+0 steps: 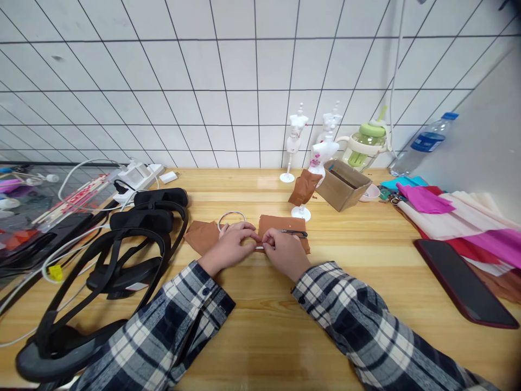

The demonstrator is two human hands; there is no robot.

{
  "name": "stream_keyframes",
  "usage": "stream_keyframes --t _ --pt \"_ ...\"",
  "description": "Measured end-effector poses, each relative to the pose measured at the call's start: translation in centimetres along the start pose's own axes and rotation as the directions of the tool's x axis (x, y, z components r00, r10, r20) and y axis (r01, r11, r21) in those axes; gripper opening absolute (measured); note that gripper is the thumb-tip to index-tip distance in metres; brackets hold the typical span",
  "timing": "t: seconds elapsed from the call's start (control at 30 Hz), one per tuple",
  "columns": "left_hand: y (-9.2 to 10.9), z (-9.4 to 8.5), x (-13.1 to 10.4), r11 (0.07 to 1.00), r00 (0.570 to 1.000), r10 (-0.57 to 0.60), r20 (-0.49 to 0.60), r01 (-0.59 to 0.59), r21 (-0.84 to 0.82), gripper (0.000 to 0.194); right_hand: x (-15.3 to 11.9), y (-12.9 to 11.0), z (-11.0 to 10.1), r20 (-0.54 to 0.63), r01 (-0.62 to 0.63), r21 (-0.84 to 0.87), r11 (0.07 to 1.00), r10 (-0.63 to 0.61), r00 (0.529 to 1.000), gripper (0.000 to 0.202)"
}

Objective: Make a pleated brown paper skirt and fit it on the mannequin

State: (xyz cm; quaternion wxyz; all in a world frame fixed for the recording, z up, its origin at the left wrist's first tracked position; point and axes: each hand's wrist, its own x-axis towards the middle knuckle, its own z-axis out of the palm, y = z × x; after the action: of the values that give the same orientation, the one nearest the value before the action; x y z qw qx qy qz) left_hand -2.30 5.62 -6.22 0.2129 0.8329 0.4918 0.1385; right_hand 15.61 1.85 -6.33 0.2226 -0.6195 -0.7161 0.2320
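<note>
The brown cloth (280, 224) lies flat on the wooden bench (366, 255), a matte rust-brown sheet with straight edges; a second piece spreads out to the left. Both hands meet at its near edge. The left hand (228, 247) has its grip pinched shut on the fabric edge, fingertips meeting those of the right hand (285, 251), whose grip is also closed on the cloth. Slim metal tweezers (293, 233) rest on the cloth just beyond the right hand. A metal ring (231, 216) lies just behind the left hand.
</note>
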Motion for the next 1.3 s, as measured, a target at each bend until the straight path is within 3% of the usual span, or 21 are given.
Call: stream_keyframes --t 0.23,0.47,0.8,1.3 --pt "0.1 0.5 -0.1 0.999 0.999 -0.006 -0.040 0.008 0.037 0.017 -0.1 -0.3 -0.3 0.008 0.030 -0.069 0.997 -0.030 1.000 0.008" --pt "0.2 0.3 0.0 0.998 1.000 0.022 -0.023 -0.021 0.053 0.015 -1.0 -1.2 -1.6 0.044 0.024 -0.256 0.966 -0.013 0.999 0.025" --pt "0.0 0.1 -0.1 1.000 1.000 0.009 0.008 -0.009 0.019 0.016 -0.5 1.0 -2.8 0.115 -0.009 -0.185 0.983 0.031 0.993 0.030" --pt "-0.3 -0.1 -0.2 0.998 0.999 -0.025 0.034 0.023 0.057 0.016 -0.6 1.1 -1.8 0.113 0.020 -0.264 0.964 0.010 0.994 0.033"
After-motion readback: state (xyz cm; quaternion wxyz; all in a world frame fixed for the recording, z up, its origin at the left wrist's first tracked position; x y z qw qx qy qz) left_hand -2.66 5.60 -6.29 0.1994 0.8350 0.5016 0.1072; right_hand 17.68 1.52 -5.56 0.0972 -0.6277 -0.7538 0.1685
